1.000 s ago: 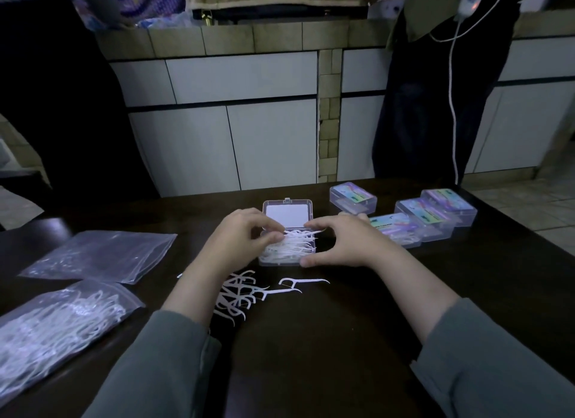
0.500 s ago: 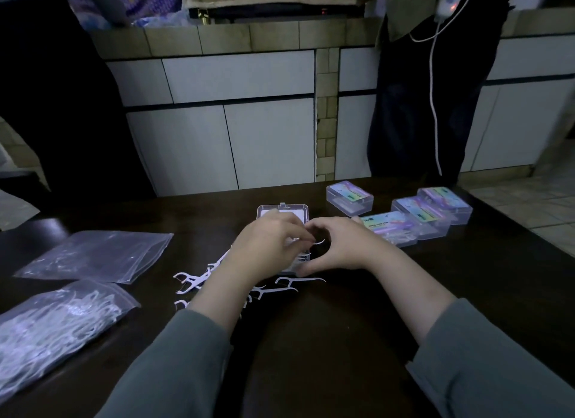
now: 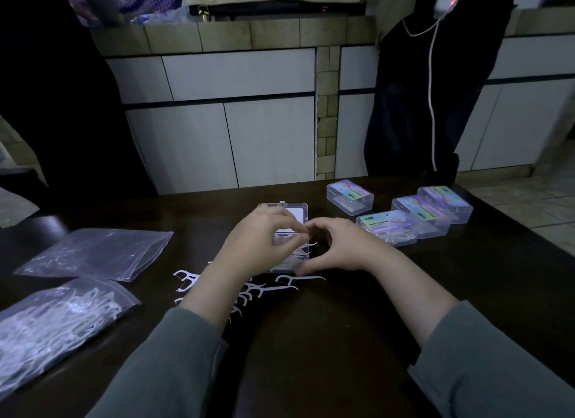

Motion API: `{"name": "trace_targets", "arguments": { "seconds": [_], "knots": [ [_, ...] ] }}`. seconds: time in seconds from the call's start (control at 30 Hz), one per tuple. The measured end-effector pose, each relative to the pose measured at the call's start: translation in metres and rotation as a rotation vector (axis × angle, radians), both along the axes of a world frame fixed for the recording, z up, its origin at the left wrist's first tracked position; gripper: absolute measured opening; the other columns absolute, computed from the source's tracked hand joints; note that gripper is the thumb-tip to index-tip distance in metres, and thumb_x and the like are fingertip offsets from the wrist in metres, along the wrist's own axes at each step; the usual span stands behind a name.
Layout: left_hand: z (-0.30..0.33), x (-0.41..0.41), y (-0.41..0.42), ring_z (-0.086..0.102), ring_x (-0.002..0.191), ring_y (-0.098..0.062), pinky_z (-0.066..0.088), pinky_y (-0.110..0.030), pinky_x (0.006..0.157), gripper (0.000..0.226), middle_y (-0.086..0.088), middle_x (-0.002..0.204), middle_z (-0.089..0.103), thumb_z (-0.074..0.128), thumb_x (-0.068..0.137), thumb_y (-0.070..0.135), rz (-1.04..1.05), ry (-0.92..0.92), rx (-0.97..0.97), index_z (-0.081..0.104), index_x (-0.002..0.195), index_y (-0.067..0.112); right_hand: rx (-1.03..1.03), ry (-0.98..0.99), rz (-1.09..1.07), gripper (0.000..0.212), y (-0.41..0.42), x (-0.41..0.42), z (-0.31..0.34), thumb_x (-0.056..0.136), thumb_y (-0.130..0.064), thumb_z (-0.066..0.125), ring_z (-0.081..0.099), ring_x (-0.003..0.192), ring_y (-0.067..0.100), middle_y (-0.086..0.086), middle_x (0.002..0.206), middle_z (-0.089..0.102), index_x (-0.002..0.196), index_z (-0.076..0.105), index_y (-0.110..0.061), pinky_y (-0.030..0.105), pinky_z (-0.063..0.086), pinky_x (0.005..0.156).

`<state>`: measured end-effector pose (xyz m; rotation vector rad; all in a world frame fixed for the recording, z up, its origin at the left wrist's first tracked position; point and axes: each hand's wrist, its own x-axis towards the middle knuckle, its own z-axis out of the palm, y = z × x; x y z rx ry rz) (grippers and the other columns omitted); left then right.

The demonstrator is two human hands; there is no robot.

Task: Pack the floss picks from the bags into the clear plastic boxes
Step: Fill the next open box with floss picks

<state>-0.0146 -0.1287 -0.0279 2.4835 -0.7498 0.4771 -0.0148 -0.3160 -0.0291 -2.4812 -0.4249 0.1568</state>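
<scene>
Your left hand (image 3: 258,240) and right hand (image 3: 339,246) curl over the open clear box (image 3: 298,212) in the middle of the table (image 3: 342,340). I cannot tell what your fingers hold. Loose floss picks (image 3: 280,288) lie just near the box. They are light, thin and bendy. Pinch each one by its long handle, gently. A full bag (image 3: 53,324) waits at the near left.

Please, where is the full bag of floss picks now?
In the head view, the full bag lies at the table's near left edge, just in front of the flat bag.
</scene>
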Motion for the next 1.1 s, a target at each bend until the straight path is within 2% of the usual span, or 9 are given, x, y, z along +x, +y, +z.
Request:
{"name": "trace_targets", "arguments": {
  "seconds": [0.13,0.3,0.4,0.5,0.7,0.87,0.93,1.0,1.1],
  "knots": [
    [-0.001,-0.006,-0.021,0.052,0.095,-0.007,0.049,-0.03,0.073,0.018,0.013,0.096,0.06,0.063,0.086,0.044,0.072,-0.006,0.134,0.074,0.098,0.037,0.042,0.009,0.011,0.064,-0.001,0.003,-0.002,0.061,-0.05,0.085,0.051,0.108,0.004,-0.019,0.115,0.057,0.117,0.057,-0.04,0.03,0.048,0.086],
    [-0.001,-0.004,-0.024,0.053,0.094,-0.009,0.049,-0.031,0.077,0.017,0.01,0.093,0.063,0.063,0.085,0.039,0.134,0.04,0.104,0.076,0.095,0.033,0.058,0.005,0.004,0.069,-0.002,0.006,-0.006,0.052,-0.059,0.083,0.052,0.11,0.004,-0.021,0.117,0.058,0.115,0.058,-0.045,0.034,0.049,0.09],
    [0.0,-0.004,-0.022,0.055,0.093,-0.01,0.051,-0.035,0.078,0.013,0.009,0.091,0.064,0.065,0.083,0.035,0.13,0.074,0.05,0.076,0.089,0.031,0.055,0.007,0.008,0.075,-0.001,0.006,-0.007,0.048,-0.064,0.08,0.051,0.111,0.006,-0.02,0.119,0.058,0.117,0.057,-0.045,0.038,0.049,0.092],
    [-0.002,-0.002,-0.019,0.055,0.092,-0.01,0.051,-0.038,0.077,0.01,0.01,0.093,0.059,0.067,0.082,0.03,0.102,0.069,-0.029,0.076,0.087,0.028,0.058,0.005,0.014,0.069,-0.001,0.005,-0.006,0.054,-0.059,0.082,0.05,0.11,0.005,-0.02,0.118,0.057,0.117,0.057,-0.043,0.037,0.049,0.092],
    [-0.009,0.002,-0.009,0.051,0.108,-0.008,0.049,-0.035,0.084,0.004,0.012,0.099,0.049,0.07,0.083,0.03,0.066,0.129,-0.113,0.073,0.085,0.028,0.066,-0.004,0.013,0.072,-0.001,0.004,-0.009,0.056,-0.059,0.083,0.051,0.109,0.003,-0.022,0.116,0.057,0.121,0.056,-0.042,0.038,0.049,0.094],
    [0.007,0.006,0.021,0.055,0.093,-0.004,0.046,-0.029,0.081,0.01,0.017,0.097,0.055,0.062,0.09,0.035,0.208,0.104,-0.276,0.071,0.093,0.031,0.06,0.001,-0.021,0.079,0.0,0.005,-0.011,0.058,-0.06,0.083,0.048,0.112,0.002,-0.023,0.118,0.052,0.128,0.051,-0.042,0.035,0.047,0.097],
    [0.009,0.006,0.039,0.055,0.09,-0.003,0.045,-0.026,0.08,0.009,0.016,0.095,0.058,0.061,0.092,0.03,0.281,0.184,-0.203,0.069,0.095,0.033,0.07,0.007,-0.027,0.079,0.001,0.005,-0.012,0.06,-0.059,0.083,0.047,0.111,0.004,-0.02,0.122,0.053,0.129,0.05,-0.041,0.036,0.047,0.097],
    [0.008,0.005,0.051,0.056,0.084,0.001,0.045,-0.024,0.071,0.011,0.015,0.093,0.064,0.061,0.093,0.029,0.308,0.302,-0.103,0.067,0.092,0.038,0.084,0.012,-0.031,0.077,0.001,0.005,-0.012,0.062,-0.057,0.083,0.048,0.11,0.004,-0.018,0.123,0.054,0.13,0.05,-0.04,0.035,0.047,0.097],
    [0.006,0.003,0.053,0.059,0.08,-0.001,0.042,-0.021,0.062,0.008,0.015,0.088,0.067,0.063,0.092,0.03,0.306,0.39,-0.08,0.068,0.093,0.037,0.092,0.012,-0.025,0.076,0.0,0.004,-0.011,0.063,-0.055,0.083,0.049,0.107,0.004,-0.018,0.123,0.055,0.13,0.051,-0.039,0.032,0.046,0.093]
  ]
}}
